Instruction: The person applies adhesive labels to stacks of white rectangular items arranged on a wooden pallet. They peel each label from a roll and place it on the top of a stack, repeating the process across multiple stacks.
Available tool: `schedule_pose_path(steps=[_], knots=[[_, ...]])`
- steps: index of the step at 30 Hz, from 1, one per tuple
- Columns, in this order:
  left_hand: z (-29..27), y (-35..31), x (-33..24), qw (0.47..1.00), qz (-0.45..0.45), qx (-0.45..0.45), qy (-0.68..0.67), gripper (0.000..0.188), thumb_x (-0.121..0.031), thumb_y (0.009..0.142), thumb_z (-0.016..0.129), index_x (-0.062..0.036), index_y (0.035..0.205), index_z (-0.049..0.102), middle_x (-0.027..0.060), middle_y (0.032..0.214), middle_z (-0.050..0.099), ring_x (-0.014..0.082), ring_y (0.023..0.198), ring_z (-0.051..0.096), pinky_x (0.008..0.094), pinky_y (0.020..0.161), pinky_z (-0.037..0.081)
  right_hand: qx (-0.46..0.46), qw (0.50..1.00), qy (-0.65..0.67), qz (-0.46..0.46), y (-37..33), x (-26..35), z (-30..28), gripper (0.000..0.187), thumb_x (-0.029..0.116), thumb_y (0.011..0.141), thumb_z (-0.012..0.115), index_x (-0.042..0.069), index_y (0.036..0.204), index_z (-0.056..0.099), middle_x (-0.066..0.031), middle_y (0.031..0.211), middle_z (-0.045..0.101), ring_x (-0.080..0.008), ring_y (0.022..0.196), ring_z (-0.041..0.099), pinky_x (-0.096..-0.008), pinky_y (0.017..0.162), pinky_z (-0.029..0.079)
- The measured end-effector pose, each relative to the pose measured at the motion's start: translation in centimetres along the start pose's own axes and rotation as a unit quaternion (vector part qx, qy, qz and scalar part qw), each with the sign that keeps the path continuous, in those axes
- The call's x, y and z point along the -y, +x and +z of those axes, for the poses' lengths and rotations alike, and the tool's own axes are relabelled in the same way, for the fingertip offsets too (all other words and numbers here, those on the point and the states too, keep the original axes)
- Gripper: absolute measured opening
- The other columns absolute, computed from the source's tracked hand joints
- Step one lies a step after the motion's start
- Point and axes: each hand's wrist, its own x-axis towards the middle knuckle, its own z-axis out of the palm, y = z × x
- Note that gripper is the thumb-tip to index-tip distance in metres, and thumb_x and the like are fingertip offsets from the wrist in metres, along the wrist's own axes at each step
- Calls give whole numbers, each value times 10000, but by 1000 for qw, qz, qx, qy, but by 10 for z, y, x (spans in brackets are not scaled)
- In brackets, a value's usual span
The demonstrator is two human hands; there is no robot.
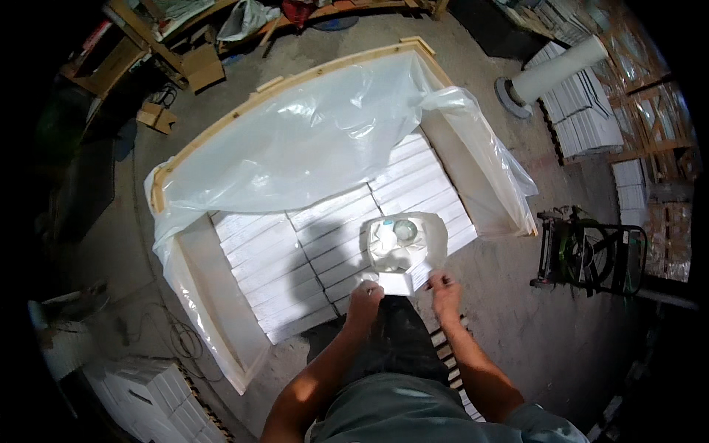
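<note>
- Fingers of the left hand (366, 295) pinch a white box (396, 284)
- right hand (445, 294): fingers bunched (pinching what, I cannot tell) near a pale tub (439, 236)

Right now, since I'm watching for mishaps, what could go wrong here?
The open container near the left hand and right hand has a round object inside, which might spill out if knocked. The translucent plastic sheeting droops over the white packages and could snag or tear.
</note>
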Motion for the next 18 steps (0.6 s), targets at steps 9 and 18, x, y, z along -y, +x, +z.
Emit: schedule_pose_path(steps=[9, 18], knots=[[71, 92, 53, 992, -117, -17, 45, 371, -338, 854, 562, 21, 827, 655, 232, 857, 666, 393, 846, 638, 461, 767, 468, -88, 990, -67, -83, 34, -6, -33, 217, 202, 934, 586, -6, 881, 614, -86, 773, 618, -148, 689, 549, -306, 671, 467], [0, 28, 37, 979, -153, 135, 2, 437, -388, 856, 597, 45, 792, 613, 139, 679, 607, 204, 651, 558, 379, 627, 433, 67, 969, -156, -182, -10, 16, 61, 112, 133, 888, 622, 24, 871, 599, -172, 797, 635, -377, 734, 631, -422, 650, 493]])
